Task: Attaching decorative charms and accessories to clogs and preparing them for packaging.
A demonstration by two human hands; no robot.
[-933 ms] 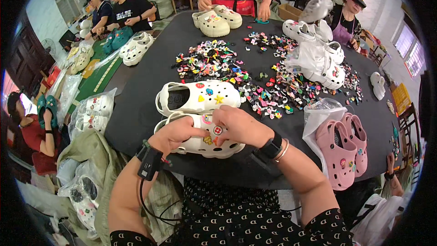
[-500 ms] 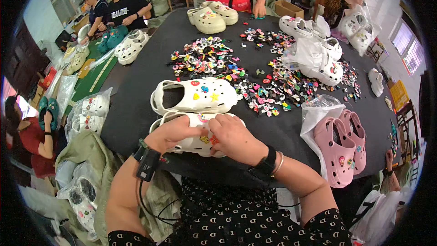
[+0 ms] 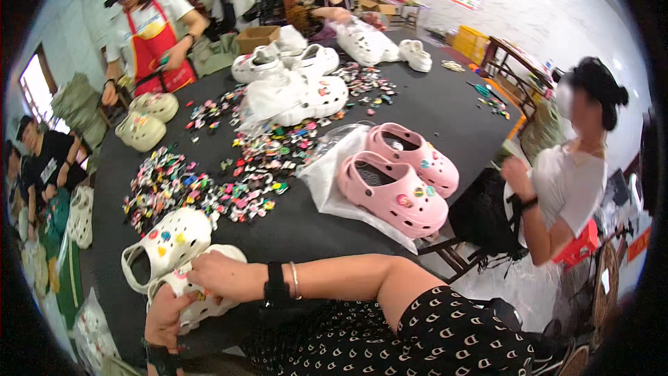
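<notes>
At the table's near left edge lies a white clog (image 3: 200, 317) with small colourful charms on its upper. My left hand (image 3: 165, 312) grips it from the heel side, the thumb laid along its upper. Bent over the toe part, my right hand (image 3: 228, 276) presses its fingers onto the upper near the charms, and any piece under the fingertips is hidden. A matching white clog (image 3: 182, 228), with several charms in its holes, sits against the far side of the held one.
Loose charms (image 3: 240, 198) are heaped on the black table (image 3: 299, 237). Pink clogs (image 3: 396, 202) on a white bag stand right, white clogs (image 3: 323, 97) farther back, beige clogs (image 3: 141, 132) at left. Co-workers surround the table; one in a white shirt (image 3: 574, 167) is at right.
The view has swung to the right, so my hands and the white clogs appear lower left. Both hands stay on the same clog. A person in white has come into view at right.
</notes>
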